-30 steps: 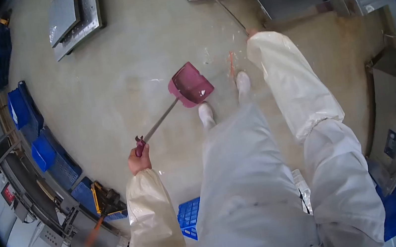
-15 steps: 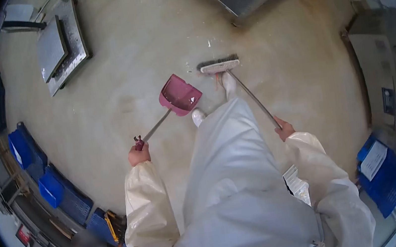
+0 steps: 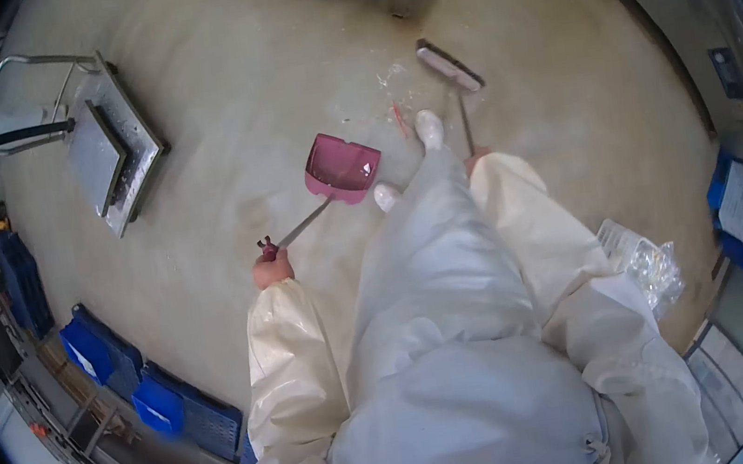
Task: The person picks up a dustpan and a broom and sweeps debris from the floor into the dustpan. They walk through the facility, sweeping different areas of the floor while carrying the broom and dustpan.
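Left hand [image 3: 270,270] clenched on the end of the dustpan's long handle. Dustpan [image 3: 342,168] sits at 10 o'clock of my boots [image 3: 429,128], its mouth seemingly turned toward 1 o'clock; I can't tell whether the lip touches the floor. Scraps [image 3: 397,108] lie at the pan's 1 o'clock. Broom [image 3: 450,65] head is beyond them, at 2 o'clock. Right hand [image 3: 477,160], mostly under the sleeve, is wrapped round the shaft.

Judgement: press the lip flat, then pull short strokes toward 8 o'clock.

Half a second back the broom head lay beside the pan; it has since reached out past the scraps.
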A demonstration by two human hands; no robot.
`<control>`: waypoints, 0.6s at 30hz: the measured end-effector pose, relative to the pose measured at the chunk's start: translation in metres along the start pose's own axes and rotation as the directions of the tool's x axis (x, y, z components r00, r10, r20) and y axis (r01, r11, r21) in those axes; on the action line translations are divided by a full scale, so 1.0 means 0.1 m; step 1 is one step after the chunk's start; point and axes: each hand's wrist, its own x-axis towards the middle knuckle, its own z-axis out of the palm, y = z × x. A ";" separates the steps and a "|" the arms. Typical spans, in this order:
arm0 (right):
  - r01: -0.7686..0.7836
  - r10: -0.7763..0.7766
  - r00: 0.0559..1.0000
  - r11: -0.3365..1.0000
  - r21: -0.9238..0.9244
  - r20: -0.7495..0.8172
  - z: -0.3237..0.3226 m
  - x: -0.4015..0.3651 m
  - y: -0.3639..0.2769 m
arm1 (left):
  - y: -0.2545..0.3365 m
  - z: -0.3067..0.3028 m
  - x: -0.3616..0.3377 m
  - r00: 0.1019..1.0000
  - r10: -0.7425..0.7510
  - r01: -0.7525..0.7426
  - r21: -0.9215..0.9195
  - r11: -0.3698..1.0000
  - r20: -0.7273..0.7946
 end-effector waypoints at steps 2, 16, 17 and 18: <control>-0.016 0.016 1.000 1.000 0.021 0.001 0.32 -0.47 -0.05 | -0.06 0.04 0.01 1.000 0.012 -0.012 -0.002 1.000 -0.002; -0.328 0.301 0.940 0.668 0.668 0.161 -0.75 -1.98 0.54 | 0.11 -0.04 -0.04 0.998 -0.056 0.056 0.085 0.995 -0.003; -0.277 0.301 0.950 0.679 0.680 0.085 -0.73 -1.84 0.60 | 0.05 -0.03 0.04 0.999 -0.044 0.042 0.094 0.995 0.017; -0.226 0.298 0.954 0.691 0.687 0.013 -0.76 -1.68 0.67 | 0.05 -0.04 0.02 0.999 -0.040 0.038 0.093 0.995 0.016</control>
